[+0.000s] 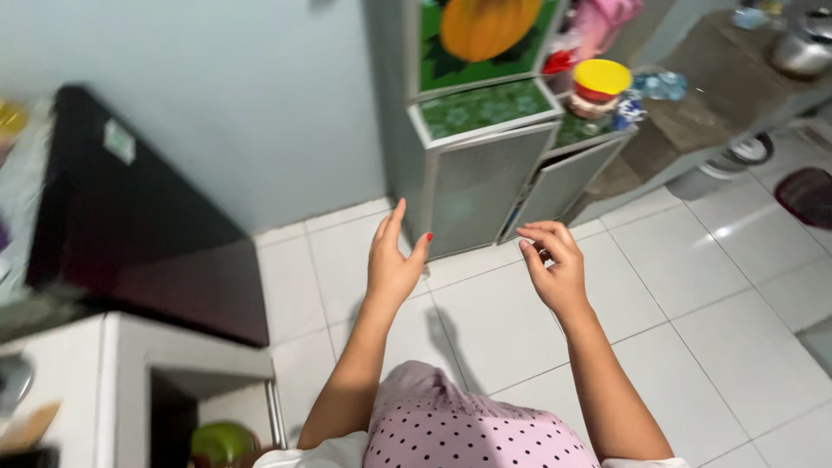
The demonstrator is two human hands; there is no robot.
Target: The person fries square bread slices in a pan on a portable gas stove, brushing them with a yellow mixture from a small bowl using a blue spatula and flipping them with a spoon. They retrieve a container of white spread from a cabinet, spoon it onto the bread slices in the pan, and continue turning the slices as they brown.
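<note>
Both hands are raised in front of the body over the white tiled floor [693, 286], and neither holds anything. The left hand [392, 264] is open, fingers straight and together, thumb spread, pointing toward the far side of the room. The right hand [555, 269] is loosely curled, its fingertips bent inward toward the thumb, closed on nothing. The nearest thing to them is the grey cabinet [485, 173], which stands just beyond the hands, far and a little to the right of the left hand, far and slightly left of the right hand. Its long axis runs upright, and two mesh-fronted doors show on its lower part, both shut. The left hand is the nearer one to the left door; its fingertips lie close to that door's lower corner in the view, though whether they touch cannot be told. On the cabinet's green shelf sits one jar with a yellow lid [601, 82] beside a few small items too blurred to count. To the left stands one dark chest [147, 243] against the wall, with one white unit [121, 373] nearer.
</note>
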